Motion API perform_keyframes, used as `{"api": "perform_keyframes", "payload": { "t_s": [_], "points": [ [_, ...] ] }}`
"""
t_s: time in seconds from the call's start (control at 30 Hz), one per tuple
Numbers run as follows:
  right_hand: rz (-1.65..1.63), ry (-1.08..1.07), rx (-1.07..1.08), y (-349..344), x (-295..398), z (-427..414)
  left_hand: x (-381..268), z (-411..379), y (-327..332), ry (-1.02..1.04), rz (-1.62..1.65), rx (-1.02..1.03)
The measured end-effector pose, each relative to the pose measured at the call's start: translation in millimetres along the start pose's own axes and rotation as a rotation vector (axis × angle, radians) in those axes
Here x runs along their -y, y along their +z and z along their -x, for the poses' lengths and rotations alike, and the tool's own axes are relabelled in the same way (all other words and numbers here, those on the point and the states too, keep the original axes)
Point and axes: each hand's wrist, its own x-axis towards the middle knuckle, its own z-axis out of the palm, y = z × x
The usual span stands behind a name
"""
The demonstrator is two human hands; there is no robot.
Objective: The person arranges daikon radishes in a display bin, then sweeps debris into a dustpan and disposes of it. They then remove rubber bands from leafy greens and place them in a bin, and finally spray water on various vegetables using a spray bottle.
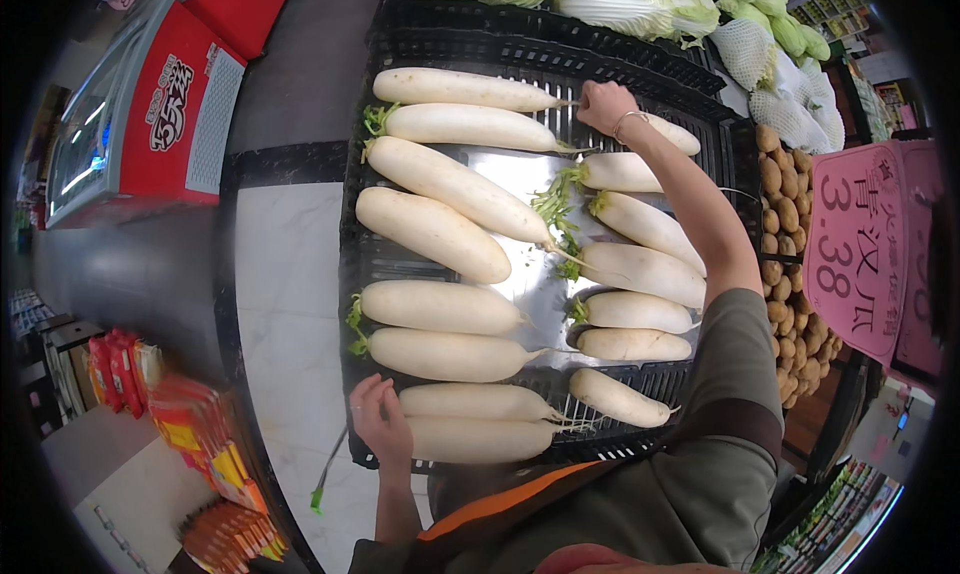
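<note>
Long white daikon radishes lie in two columns in front of me, several with green leaf stubs. My right hand (604, 107) reaches to the far side, its fingers closed at the thin root tip of the farthest left-column daikon (465, 89). Under that wrist lies another daikon (675, 134), its near end hidden. My left hand (382, 418) is at the left edge, fingers loosely bent, beside the ends of two near daikons (476, 403). Nothing shows in it, and whether it touches them is unclear. A shorter daikon (619, 398) rests slanted at the near right.
The radishes lie on black slatted plastic crates (409, 269) and a shiny metal sheet (480, 170). Napa cabbages (634, 5) sit beyond; potatoes (787, 214) and a pink price sign (855, 251) are at right. A red chest freezer (169, 109) stands left across the aisle.
</note>
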Motion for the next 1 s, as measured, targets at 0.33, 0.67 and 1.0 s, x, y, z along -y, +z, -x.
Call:
{"api": "perform_keyframes", "payload": {
  "t_s": [0.33, 0.67, 1.0],
  "points": [
    [-0.414, -0.135, 0.583, -24.8, 38.4, 80.1, 3.8, 2.2, 1.0, -0.007, 0.084, -0.017],
    [0.105, -0.040, 0.225, 26.6, 45.9, 41.8, 5.6, 3.5, 0.2, -0.042, 0.130, -0.002],
    [-0.241, -0.242, 0.273, -4.5, 22.0, 105.1, -26.9, -6.6, -0.6, 0.226, -0.014, 0.016]
  ]
}}
